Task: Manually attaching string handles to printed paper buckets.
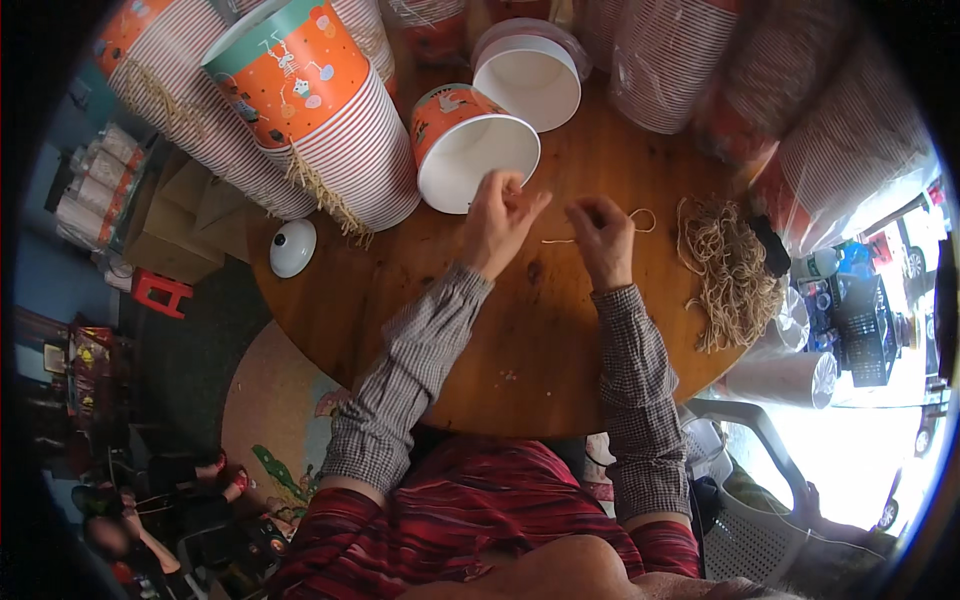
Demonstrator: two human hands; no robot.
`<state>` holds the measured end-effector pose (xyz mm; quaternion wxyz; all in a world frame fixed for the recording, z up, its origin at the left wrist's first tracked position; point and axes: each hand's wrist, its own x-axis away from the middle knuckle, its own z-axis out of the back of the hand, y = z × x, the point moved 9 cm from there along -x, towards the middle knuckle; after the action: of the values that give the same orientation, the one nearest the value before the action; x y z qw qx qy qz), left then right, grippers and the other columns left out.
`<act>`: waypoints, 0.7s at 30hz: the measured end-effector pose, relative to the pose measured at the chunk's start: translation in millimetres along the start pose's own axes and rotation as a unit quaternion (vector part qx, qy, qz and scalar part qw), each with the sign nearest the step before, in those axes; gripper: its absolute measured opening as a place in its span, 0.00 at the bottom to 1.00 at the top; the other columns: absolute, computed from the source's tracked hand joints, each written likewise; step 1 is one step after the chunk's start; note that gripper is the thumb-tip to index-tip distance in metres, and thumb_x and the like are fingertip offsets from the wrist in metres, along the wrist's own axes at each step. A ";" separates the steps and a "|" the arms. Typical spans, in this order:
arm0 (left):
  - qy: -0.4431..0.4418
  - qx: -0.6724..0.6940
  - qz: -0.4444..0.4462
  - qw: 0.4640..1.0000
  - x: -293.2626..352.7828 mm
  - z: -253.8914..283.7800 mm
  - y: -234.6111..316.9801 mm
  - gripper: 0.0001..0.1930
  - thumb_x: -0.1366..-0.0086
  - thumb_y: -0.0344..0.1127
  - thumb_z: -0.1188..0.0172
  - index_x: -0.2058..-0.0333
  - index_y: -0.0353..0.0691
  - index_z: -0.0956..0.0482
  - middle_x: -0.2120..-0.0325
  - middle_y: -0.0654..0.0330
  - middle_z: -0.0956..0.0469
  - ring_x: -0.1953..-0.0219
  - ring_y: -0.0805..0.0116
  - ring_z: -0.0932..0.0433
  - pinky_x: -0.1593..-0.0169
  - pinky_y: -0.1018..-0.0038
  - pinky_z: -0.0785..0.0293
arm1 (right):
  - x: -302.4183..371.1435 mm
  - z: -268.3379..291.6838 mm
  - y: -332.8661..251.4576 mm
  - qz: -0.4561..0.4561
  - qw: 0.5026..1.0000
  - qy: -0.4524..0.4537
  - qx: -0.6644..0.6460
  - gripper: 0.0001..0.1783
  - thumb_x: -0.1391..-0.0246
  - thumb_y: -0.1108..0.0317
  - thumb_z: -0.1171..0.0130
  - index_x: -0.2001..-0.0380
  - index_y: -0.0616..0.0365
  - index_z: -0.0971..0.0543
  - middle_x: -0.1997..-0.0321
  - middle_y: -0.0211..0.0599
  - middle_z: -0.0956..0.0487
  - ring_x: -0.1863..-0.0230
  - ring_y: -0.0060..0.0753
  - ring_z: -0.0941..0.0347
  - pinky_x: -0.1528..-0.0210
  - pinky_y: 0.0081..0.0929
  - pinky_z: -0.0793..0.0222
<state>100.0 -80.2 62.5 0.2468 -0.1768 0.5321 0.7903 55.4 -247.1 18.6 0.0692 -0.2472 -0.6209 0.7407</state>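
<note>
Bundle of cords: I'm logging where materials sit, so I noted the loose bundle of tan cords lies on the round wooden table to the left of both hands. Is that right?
Not quite. The head view shows the bundle of tan cords on the round wooden table to the right of both hands, beyond the right hand, not left. The left hand is nearest the paper bucket lying on its side.

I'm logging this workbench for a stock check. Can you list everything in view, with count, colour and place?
table: one, brown wood, round, centre
cup stacks: several, orange and white, lying along the far edge
single cups: two, white inside, on their sides at centre back
string bundle: one, tan, right of the hands
string: one piece, tan, between the hands
dome: one, white, left table edge
stool: one, red, floor at left
chair: one, grey, lower right
left hand: pinching the string
right hand: pinching the string
</note>
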 end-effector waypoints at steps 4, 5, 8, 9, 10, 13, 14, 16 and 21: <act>-0.033 -0.317 0.032 0.947 -47.6 -25.7 -15.0 0.25 0.43 0.58 0.41 0.70 0.36 0.25 0.72 0.52 0.22 0.69 0.56 0.22 0.64 0.62 0.27 | -5.2 19.9 20.1 -0.056 0.996 0.058 -0.031 0.10 0.49 0.68 0.39 0.71 0.66 0.22 0.79 0.33 0.23 0.77 0.19 0.30 0.73 0.20 0.33; -0.032 -0.315 0.028 0.948 -55.8 -30.2 -15.2 0.25 0.43 0.58 0.41 0.70 0.36 0.25 0.72 0.52 0.22 0.69 0.56 0.22 0.64 0.62 0.27 | -6.0 21.9 22.1 -0.052 0.996 0.061 -0.030 0.10 0.49 0.68 0.39 0.71 0.66 0.22 0.79 0.33 0.23 0.77 0.19 0.30 0.73 0.20 0.33; -0.075 -0.389 0.052 0.917 -64.8 -46.1 -29.8 0.23 0.42 0.55 0.46 0.78 0.40 0.20 0.75 0.51 0.19 0.71 0.56 0.20 0.63 0.61 0.26 | -5.2 25.9 26.1 -0.028 0.996 0.083 -0.008 0.11 0.49 0.66 0.39 0.72 0.65 0.23 0.79 0.32 0.23 0.78 0.18 0.30 0.75 0.19 0.33; -0.073 -0.390 0.050 0.917 -62.8 -44.6 -37.7 0.23 0.42 0.55 0.46 0.78 0.40 0.20 0.75 0.51 0.19 0.71 0.56 0.20 0.63 0.61 0.26 | -4.8 25.2 23.5 -0.025 0.996 0.084 -0.009 0.11 0.49 0.66 0.39 0.72 0.65 0.23 0.79 0.32 0.23 0.78 0.18 0.30 0.75 0.19 0.33; -0.070 -0.395 0.014 0.916 -60.5 -43.7 -40.2 0.20 0.42 0.52 0.46 0.79 0.40 0.20 0.76 0.51 0.20 0.72 0.55 0.20 0.64 0.61 0.26 | -4.3 23.7 23.1 -0.033 0.996 0.082 -0.031 0.10 0.48 0.66 0.39 0.72 0.65 0.23 0.78 0.31 0.23 0.79 0.17 0.30 0.76 0.18 0.33; -0.046 -0.345 -0.105 0.932 -38.3 -37.1 -24.0 0.12 0.42 0.41 0.46 0.74 0.37 0.24 0.76 0.51 0.23 0.73 0.52 0.22 0.70 0.60 0.25 | -2.4 22.7 17.6 -0.036 0.991 0.073 -0.109 0.08 0.45 0.68 0.41 0.71 0.63 0.24 0.79 0.28 0.25 0.80 0.16 0.31 0.78 0.15 0.35; -0.030 -0.305 -0.143 0.941 -24.0 -27.9 -19.6 0.10 0.42 0.38 0.45 0.72 0.36 0.25 0.75 0.50 0.24 0.74 0.51 0.23 0.71 0.59 0.26 | -0.9 17.7 9.6 -0.029 0.984 0.057 -0.166 0.06 0.43 0.70 0.42 0.69 0.61 0.25 0.79 0.26 0.27 0.80 0.15 0.33 0.80 0.13 0.37; -0.018 -0.246 -0.187 0.951 5.0 -18.1 4.9 0.08 0.41 0.34 0.45 0.69 0.35 0.28 0.73 0.50 0.26 0.74 0.50 0.24 0.71 0.60 0.26 | 4.1 21.9 -2.2 -0.025 0.978 0.055 -0.198 0.06 0.43 0.70 0.43 0.68 0.62 0.26 0.77 0.27 0.25 0.79 0.15 0.31 0.78 0.14 0.35; -0.037 -0.171 -0.133 0.976 47.5 15.9 -6.6 0.07 0.41 0.32 0.43 0.70 0.34 0.30 0.73 0.51 0.26 0.72 0.51 0.24 0.71 0.62 0.28 | 17.1 0.4 -31.5 0.009 0.972 0.014 -0.235 0.07 0.41 0.71 0.45 0.65 0.64 0.26 0.73 0.29 0.23 0.74 0.16 0.28 0.72 0.15 0.29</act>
<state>64.8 -53.8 37.7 0.3348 -0.2564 0.3512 0.8360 34.0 -233.6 44.0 0.0113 -0.2718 -0.7742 0.5715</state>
